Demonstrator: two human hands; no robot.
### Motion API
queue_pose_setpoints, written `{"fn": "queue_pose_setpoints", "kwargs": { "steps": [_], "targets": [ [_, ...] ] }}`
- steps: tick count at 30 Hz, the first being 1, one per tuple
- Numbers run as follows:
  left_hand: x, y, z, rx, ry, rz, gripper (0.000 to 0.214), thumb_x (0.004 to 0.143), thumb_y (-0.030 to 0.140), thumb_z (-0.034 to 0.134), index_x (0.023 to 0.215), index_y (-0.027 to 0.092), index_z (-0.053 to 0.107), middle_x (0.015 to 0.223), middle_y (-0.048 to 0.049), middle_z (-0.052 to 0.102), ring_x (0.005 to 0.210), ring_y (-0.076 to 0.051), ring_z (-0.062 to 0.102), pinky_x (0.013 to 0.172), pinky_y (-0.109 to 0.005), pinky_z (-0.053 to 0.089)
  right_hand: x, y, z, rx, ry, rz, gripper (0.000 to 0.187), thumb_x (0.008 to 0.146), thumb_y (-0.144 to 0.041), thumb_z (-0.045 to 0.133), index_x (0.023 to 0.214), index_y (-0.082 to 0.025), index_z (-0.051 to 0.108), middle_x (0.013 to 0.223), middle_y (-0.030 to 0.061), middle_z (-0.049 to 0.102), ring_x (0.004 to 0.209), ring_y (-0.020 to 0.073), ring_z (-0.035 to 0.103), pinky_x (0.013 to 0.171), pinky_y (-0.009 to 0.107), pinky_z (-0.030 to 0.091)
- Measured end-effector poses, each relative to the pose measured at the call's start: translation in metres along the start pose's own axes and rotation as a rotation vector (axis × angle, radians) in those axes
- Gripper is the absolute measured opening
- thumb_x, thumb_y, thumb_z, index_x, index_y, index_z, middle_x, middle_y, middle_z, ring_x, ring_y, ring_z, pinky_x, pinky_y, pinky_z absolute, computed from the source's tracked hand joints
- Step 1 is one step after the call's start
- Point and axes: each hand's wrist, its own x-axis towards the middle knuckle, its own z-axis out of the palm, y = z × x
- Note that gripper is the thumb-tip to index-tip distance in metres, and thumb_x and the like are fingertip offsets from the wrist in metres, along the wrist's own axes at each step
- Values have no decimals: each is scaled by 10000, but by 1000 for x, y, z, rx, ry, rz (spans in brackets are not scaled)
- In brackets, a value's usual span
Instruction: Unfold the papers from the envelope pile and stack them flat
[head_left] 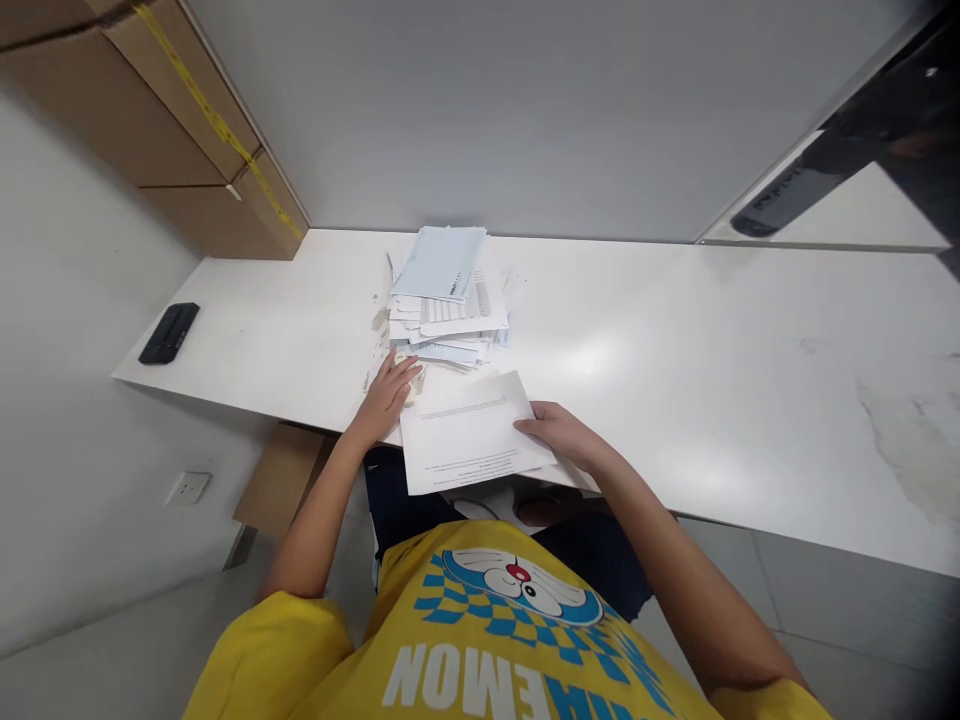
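Near the front edge of the white tabletop, a printed sheet lies at a slant before the person, its lower part reaching past the edge above the lap. The right hand pinches it at its right side, thumb on the upper face and the other fingers mostly hidden beneath. Lines of small print run across the top and the bottom of the page, too small to read, with a broad blank area between them.

The left hand is laid by the sheet's upper left corner, palm down, its fingers stretched forward and slightly fanned over a small pale object. Whether those fingers grip the object or only rest on it, I cannot tell.

Just beyond both hands stands an uneven paper stack, its edges jutting out at various angles. A light blue booklet lies on top, toward the back. Greyish smudges mark the surface around the pile.

Well apart, near the left end of the tabletop, sits a flat black device. Cardboard boxes with a yellow strip fill the back left corner. A wall socket shows lower down at the left.
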Motion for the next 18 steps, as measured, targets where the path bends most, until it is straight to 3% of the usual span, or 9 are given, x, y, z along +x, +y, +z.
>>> {"fn": "queue_pose_setpoints", "kwargs": {
  "steps": [7, 11, 13, 15, 18],
  "targets": [
    [2, 4, 2, 62, 0, -4, 541, 1002, 489, 234, 1319, 218, 578, 1521, -52, 429, 1516, -282, 96, 1224, -545, 121, -1, -5, -1, -80, 23, -61, 210, 722, -233, 610, 886, -175, 729, 892, 64, 744, 821, 263, 683, 697, 345, 542],
    [-1, 7, 1, 40, 68, 0, 523, 1006, 485, 239, 1368, 246, 532, 1525, -40, 428, 1508, -262, 156, 1222, -524, 177, 2, 10, 6, -96, 115, -48, 191, 728, -218, 581, 854, -181, 719, 872, 53, 739, 800, 248, 674, 712, 347, 533],
    [-6, 10, 1, 47, 122, -9, 511, 1007, 474, 250, 1378, 249, 520, 1511, -41, 447, 1501, -256, 188, 1217, -512, 218, 3, 24, -1, -108, 162, -87, 202, 721, -236, 594, 868, -186, 723, 877, 54, 739, 799, 249, 670, 704, 349, 532],
    [-12, 10, 2, 55, 171, -11, 501, 1011, 451, 252, 1397, 245, 497, 1495, -48, 470, 1490, -248, 230, 1209, -493, 262, 4, 40, -29, -125, 236, -157, 196, 704, -266, 628, 860, -200, 726, 840, 51, 736, 774, 253, 661, 672, 347, 530],
    [-17, 5, 3, 73, 238, 13, 485, 1016, 401, 254, 1423, 238, 462, 1483, -54, 483, 1480, -230, 259, 1200, -466, 298, -2, 56, -114, -121, 458, -251, 152, 690, -301, 650, 807, -224, 711, 679, 37, 689, 646, 238, 624, 589, 341, 505]
  ]
}}
